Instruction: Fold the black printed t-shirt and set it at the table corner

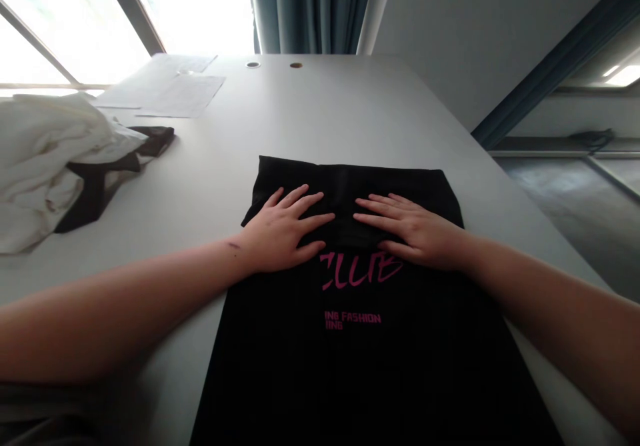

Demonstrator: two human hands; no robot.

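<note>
Both hands are flat on the black garment (pixel 360 339), which lies spread on the desk (pixel 320 113) right in front of the person, its long axis running straight away from them. The left hand (pixel 283 229) presses near the garment's left edge, the right hand (pixel 415 233) mirrors it on the other side, both just above the pink lettering (pixel 361 269). The fingers (pixel 305 205) are spread and released, palms down, grasping nothing. The fingertips of the two hands point toward each other, close but apart, with a strip of dark cloth between them. Beyond them, the garment's far edge lies square across the desk. Each hand is equally near. Off to the left, well apart, sits a heap of white cloth (pixel 45 159) over a dark piece (pixel 100 179), and papers (pixel 170 89) lie farther back. Nothing stands between hands and garment.
</note>
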